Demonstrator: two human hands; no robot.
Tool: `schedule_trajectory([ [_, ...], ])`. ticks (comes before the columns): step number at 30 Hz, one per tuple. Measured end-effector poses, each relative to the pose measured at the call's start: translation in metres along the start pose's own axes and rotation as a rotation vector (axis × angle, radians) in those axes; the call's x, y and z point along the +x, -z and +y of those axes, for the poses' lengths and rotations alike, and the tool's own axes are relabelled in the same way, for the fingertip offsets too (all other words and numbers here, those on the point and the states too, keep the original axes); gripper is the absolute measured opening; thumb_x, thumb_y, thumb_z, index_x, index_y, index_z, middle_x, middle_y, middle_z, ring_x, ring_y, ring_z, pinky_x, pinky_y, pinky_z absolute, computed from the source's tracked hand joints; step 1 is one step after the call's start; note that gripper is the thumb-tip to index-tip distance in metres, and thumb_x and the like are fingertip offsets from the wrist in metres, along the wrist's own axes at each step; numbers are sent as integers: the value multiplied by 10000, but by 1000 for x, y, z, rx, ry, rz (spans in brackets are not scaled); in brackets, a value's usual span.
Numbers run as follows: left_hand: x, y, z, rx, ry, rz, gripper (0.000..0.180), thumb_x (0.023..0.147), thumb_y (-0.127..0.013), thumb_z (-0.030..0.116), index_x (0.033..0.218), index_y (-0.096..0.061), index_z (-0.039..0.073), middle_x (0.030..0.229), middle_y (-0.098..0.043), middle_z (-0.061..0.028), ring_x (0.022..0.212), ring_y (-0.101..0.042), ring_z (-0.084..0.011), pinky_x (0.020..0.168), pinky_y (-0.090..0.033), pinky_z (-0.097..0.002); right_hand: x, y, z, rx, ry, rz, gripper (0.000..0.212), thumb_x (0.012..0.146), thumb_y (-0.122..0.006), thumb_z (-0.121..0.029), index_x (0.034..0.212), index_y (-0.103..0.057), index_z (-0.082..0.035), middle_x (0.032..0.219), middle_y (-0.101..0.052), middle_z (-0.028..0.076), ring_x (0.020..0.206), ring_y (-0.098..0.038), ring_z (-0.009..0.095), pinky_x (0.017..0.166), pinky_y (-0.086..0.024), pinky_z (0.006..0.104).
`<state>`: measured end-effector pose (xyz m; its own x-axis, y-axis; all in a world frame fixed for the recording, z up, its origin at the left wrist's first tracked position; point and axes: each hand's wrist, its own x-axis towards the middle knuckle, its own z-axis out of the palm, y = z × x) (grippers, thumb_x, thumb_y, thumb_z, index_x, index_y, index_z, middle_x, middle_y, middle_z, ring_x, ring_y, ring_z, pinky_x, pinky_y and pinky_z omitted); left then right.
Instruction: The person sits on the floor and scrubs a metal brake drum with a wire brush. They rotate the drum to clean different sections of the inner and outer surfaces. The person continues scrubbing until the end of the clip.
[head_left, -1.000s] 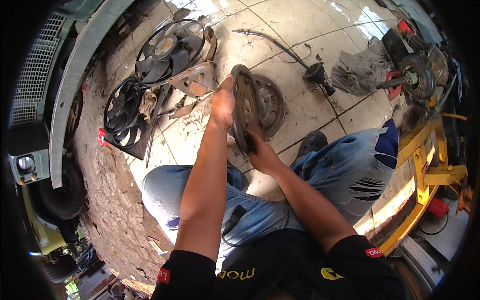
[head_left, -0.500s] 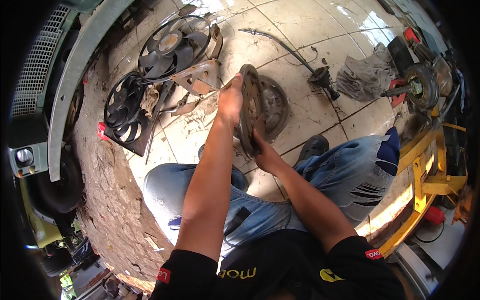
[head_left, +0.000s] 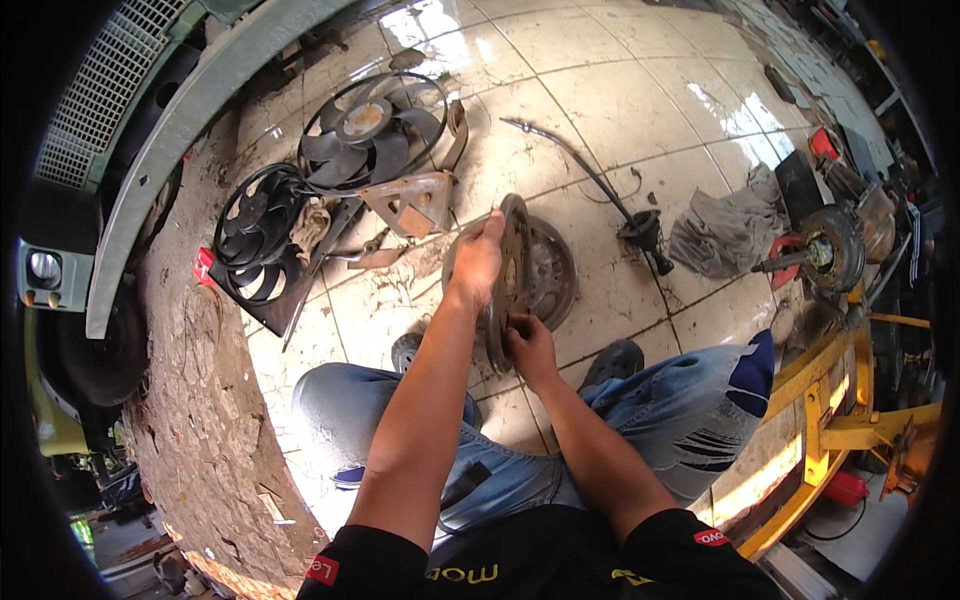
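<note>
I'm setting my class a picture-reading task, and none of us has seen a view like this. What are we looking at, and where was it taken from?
No machine here: these are a person's bare hands. A wide fisheye camera on the head looks down, so straight edges curve and the forearms enter from below. The left hand and right hand hold a dark round disc on edge, the left higher up. Beyond it, a second round part lies on the tiled floor. To the left are two black fans; to the right, a rod with a black base and a grey cloth.
</note>
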<state>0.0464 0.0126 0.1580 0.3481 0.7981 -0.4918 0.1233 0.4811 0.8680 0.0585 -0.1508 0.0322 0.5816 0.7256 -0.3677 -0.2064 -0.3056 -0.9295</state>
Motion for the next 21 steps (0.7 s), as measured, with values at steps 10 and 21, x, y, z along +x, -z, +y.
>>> schedule_trajectory([
  [10,-5,-7,6,51,-42,8,583,967,-537,419,1287,-549,-68,1271,-577,-210,1170,-528,-269,1010,-398,-366,8,35,-49,70,-137,42,219,834,-581,-109,987,-697,-4,870,-690,78,812,-640,148,726,-491,292],
  [21,-2,4,3,80,-30,-12,607,964,-532,433,1329,-535,-52,1353,-542,-222,1264,-491,-286,1056,-367,-368,-35,24,-50,305,-299,-316,436,861,-503,45,1293,-560,26,1173,-630,86,1080,-572,142,922,-429,238],
])
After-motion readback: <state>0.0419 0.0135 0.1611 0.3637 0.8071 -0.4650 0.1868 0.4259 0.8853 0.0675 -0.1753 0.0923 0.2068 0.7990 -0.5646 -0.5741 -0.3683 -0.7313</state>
